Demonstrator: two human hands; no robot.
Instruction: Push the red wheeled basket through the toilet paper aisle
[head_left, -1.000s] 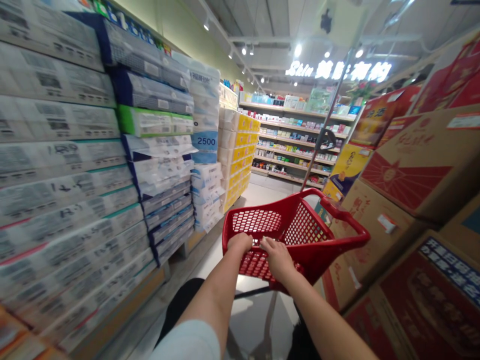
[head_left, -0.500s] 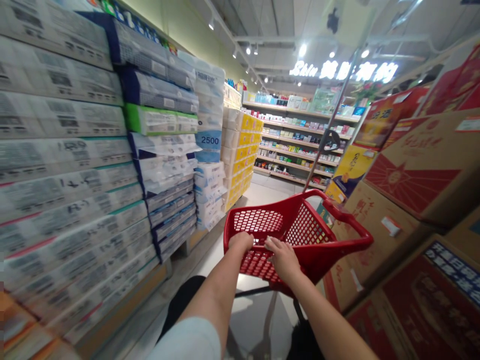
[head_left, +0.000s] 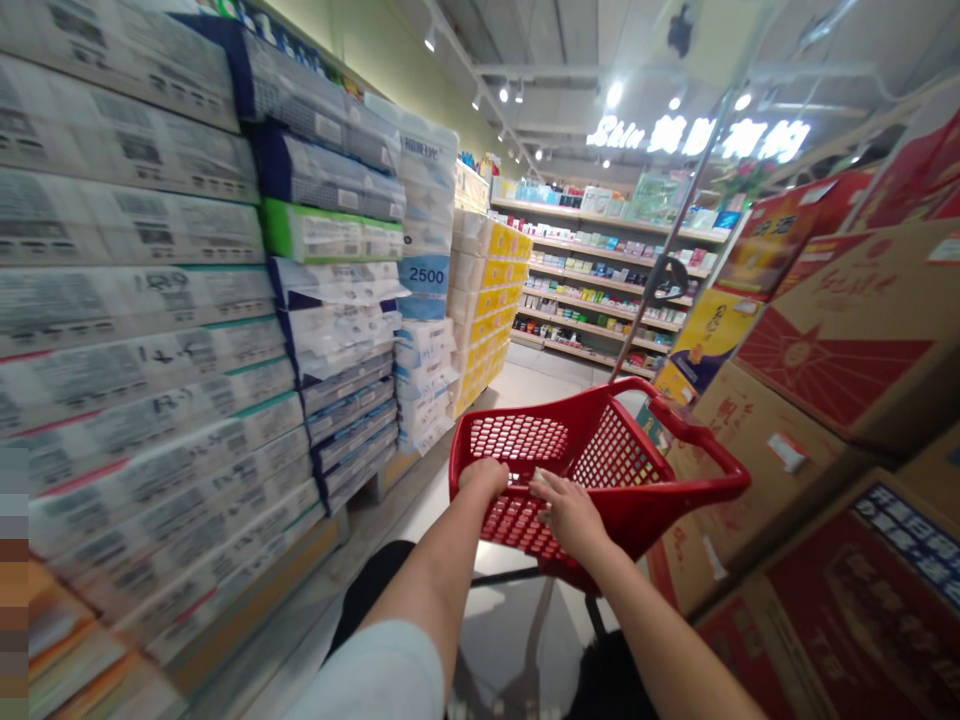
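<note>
A red plastic shopping cart [head_left: 637,525] with latticed sides stands in front of me, turned at an angle. My left hand [head_left: 484,478] is closed over its near rim, on the left of the middle. Just to the right, my right hand [head_left: 574,512] grips the same rim with curled fingers; something small and pale shows at its fingertips, too small to name. Through the lattice the basket appears to hold little or nothing, though its bottom is partly hidden by my hands.
Stacked packs of tissue [head_left: 142,330] line the left side, with yellow-and-white packs [head_left: 491,300] farther along. Cardboard cartons [head_left: 840,330] are piled close on the right. A pale floor [head_left: 525,372] leads to shelves of small boxes [head_left: 600,270]. A slanting metal pole [head_left: 660,265] rises beyond the cart.
The view has shifted slightly, so the stacks and shelves appear a little farther right. Both hands keep their places on the cart's rim.
</note>
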